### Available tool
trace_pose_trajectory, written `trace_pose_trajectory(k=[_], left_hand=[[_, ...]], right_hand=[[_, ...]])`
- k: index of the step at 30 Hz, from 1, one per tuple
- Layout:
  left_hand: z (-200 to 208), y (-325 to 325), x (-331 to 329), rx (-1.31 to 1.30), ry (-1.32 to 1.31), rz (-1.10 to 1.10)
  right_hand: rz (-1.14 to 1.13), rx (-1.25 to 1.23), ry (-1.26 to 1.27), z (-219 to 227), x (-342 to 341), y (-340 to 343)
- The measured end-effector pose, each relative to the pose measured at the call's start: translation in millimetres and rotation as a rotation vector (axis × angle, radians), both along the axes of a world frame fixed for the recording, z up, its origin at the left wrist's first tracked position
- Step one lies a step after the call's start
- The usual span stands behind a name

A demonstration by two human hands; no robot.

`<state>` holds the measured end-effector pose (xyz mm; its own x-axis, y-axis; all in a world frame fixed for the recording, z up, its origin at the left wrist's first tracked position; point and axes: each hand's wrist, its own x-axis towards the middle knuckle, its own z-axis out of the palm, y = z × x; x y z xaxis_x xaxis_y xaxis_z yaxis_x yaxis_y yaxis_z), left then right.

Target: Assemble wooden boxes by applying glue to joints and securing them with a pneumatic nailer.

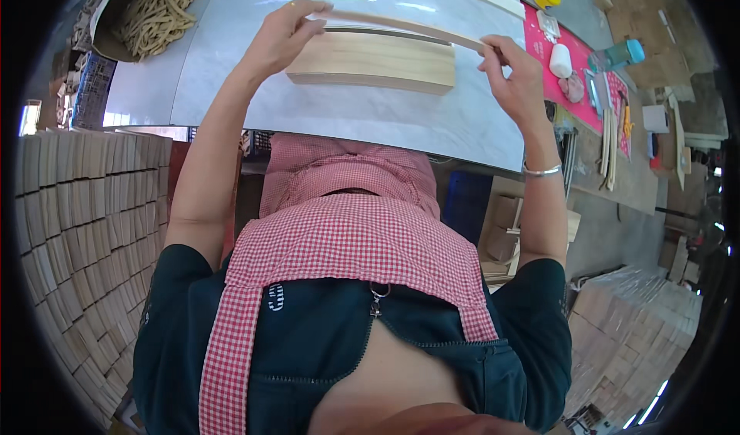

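A thin, pale wooden strip [405,26] is held up by its two ends over the marble-patterned table. My left hand [289,38] pinches its left end between thumb and fingers. At the other end, my right hand [515,76] grips it with thumb and index finger. Just below the strip in the picture lies a long, pale wooden block or box [374,63]. A dark line runs along its far edge, partly covered by the strip. I cannot tell whether the strip touches it.
A round container of short wooden pieces [162,15] stands at the table's far left. To the right, a pink mat [566,96] carries a white bottle and small items, beside a teal-lidded bottle [617,55]. Stacked wooden pieces [92,204] rise left of me; a wrapped stack [636,327] stands right.
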<state>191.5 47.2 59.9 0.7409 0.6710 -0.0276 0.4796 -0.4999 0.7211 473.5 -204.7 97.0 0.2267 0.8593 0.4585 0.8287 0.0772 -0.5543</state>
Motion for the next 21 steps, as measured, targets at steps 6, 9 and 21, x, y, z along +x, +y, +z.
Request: trace_pose_trajectory(k=[6,9,21], left_hand=[[-33.9,50.9,-42.8,0.738,-0.352,0.099],[-40.5,63.3,-40.1,0.346,-0.266,-0.002],[-49.4,81.2,-35.2,0.11,-0.17,0.066]], right_hand=[[0.082,-0.002,0.149,-9.4,-27.7,51.6],[-0.003,-0.004,0.174,-16.5,-23.4,56.5],[-0.081,-0.115,-0.037,-81.6,17.4,97.9]])
